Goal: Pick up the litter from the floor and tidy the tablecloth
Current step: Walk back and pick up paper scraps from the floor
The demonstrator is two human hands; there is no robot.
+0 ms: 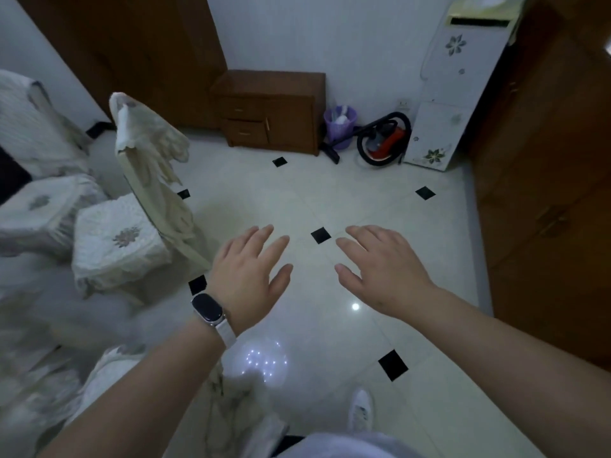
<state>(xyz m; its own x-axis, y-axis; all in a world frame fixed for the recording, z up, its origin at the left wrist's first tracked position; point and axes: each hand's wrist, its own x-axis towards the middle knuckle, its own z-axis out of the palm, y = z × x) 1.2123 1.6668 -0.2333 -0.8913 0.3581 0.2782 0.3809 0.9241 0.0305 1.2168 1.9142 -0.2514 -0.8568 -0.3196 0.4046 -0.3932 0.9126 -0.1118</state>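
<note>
My left hand [251, 272] and my right hand [380, 269] are stretched out side by side over the pale tiled floor [380, 206], fingers straight and spread, holding nothing. A dark watch sits on my left wrist. A cream lace tablecloth [155, 150] hangs crumpled over a tilted edge at the left, well apart from both hands. More white patterned cloth [228, 401] lies at the bottom, below my left forearm. I see no litter on the visible floor.
Cloth-covered seats [115, 242] crowd the left side. At the back stand a brown cabinet [274, 110], a purple waste basket [340, 125], a red and black vacuum cleaner [383, 140] and a white floral unit [456, 87]. A wooden wardrobe [545, 193] lines the right. My white shoe [360, 411] is below.
</note>
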